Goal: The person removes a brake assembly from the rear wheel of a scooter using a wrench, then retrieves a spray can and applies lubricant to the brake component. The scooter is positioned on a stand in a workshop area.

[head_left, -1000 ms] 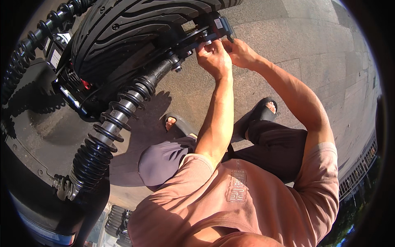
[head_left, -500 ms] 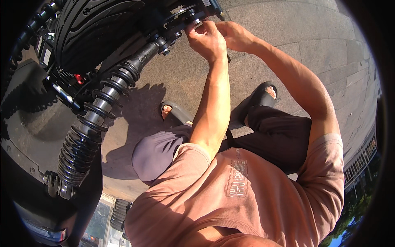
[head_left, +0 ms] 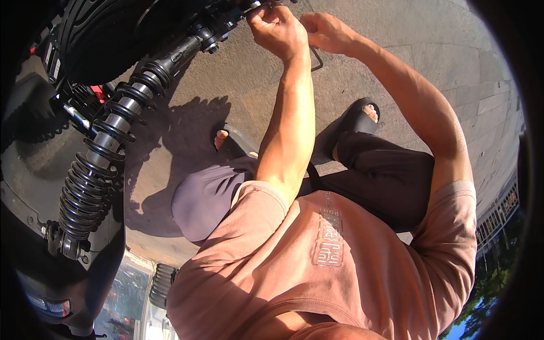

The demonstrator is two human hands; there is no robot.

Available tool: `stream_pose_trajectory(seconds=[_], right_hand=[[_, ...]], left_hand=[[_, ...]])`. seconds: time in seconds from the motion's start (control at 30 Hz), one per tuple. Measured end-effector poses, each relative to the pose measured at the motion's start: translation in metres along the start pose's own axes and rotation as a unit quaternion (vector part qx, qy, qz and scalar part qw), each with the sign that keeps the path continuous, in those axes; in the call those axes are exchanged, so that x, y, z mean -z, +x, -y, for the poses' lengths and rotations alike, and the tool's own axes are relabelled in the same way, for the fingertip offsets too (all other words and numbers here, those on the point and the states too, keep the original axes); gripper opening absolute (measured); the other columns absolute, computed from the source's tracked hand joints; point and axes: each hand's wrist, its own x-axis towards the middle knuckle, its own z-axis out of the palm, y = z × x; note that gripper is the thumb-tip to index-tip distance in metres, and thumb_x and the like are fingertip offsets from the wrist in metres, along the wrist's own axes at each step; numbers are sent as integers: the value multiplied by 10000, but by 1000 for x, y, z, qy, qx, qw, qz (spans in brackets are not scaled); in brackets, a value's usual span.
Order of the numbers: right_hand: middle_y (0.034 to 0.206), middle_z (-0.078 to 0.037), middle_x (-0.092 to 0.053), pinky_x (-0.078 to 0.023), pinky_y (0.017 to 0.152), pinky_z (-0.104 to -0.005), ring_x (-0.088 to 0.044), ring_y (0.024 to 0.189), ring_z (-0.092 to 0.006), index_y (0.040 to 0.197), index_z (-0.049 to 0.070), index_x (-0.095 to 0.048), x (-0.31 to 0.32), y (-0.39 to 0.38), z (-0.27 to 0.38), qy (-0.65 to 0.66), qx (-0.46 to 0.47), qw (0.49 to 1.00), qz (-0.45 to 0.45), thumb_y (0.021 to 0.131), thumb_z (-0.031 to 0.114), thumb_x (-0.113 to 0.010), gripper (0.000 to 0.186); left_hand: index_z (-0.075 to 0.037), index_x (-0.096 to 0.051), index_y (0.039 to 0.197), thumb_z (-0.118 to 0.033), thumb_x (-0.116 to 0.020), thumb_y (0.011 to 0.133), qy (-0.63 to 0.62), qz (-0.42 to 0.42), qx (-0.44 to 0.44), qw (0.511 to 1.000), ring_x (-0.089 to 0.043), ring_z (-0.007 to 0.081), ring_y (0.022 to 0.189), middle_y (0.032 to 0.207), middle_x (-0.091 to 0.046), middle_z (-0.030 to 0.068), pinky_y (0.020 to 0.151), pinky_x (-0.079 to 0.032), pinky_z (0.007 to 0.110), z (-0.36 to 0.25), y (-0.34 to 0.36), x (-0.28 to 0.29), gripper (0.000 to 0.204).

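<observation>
At the top of the view my left hand [head_left: 277, 33] is closed, its fingertips pinched against bolted black metal parts [head_left: 253, 5] under a vehicle. What it holds is hidden. Just right of it, my right hand [head_left: 330, 35] has curled fingers, its fingertips close to the left hand. A thin dark bent rod [head_left: 319, 60] shows below the right hand's fingers; I cannot tell whether the hand grips it. To the left, a black coil-spring shock absorber [head_left: 116, 122] slants down from a bolted joint [head_left: 208, 41] near my left hand.
Dark body panels [head_left: 34, 170] of the vehicle fill the left side, with a lamp [head_left: 50, 305] at lower left. My dark sandals [head_left: 360, 116] rest on the grey paving [head_left: 419, 62]. A metal railing [head_left: 498, 224] runs along the far right.
Vehicle and hands now sit higher in the picture, and the shock absorber lies farther left. My right hand has come slightly away from the left, and more of the bent rod shows.
</observation>
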Motion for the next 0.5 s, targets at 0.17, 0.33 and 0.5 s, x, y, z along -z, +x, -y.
stream_pose_trajectory(seconds=[0.17,0.33,0.5], right_hand=[[722,-27,-614,-447,587,-283,-553,651,-107,857,30,-592,7,-8,-4,-4,-42,999,18,819,242,-638,221],[738,-30,-632,-463,600,-271,-570,659,-109,868,38,-600,19,-14,-6,-11,-51,998,30,841,286,-641,253],[758,-40,-651,-471,621,-272,-578,673,-114,946,35,-620,21,-19,-6,6,-53,998,39,844,279,-634,264]], left_hand=[[42,-592,925,-109,-651,840,-67,-8,23,997,-625,183,721,825,-667,117,651,-495,291,4,-5,-2,183],[32,-456,1040,-36,-587,851,-232,48,147,960,-626,175,702,860,-618,141,665,-524,265,27,-17,10,239],[16,-501,960,-51,-586,839,-202,64,204,956,-594,132,666,788,-621,95,617,-484,259,57,-33,23,162]])
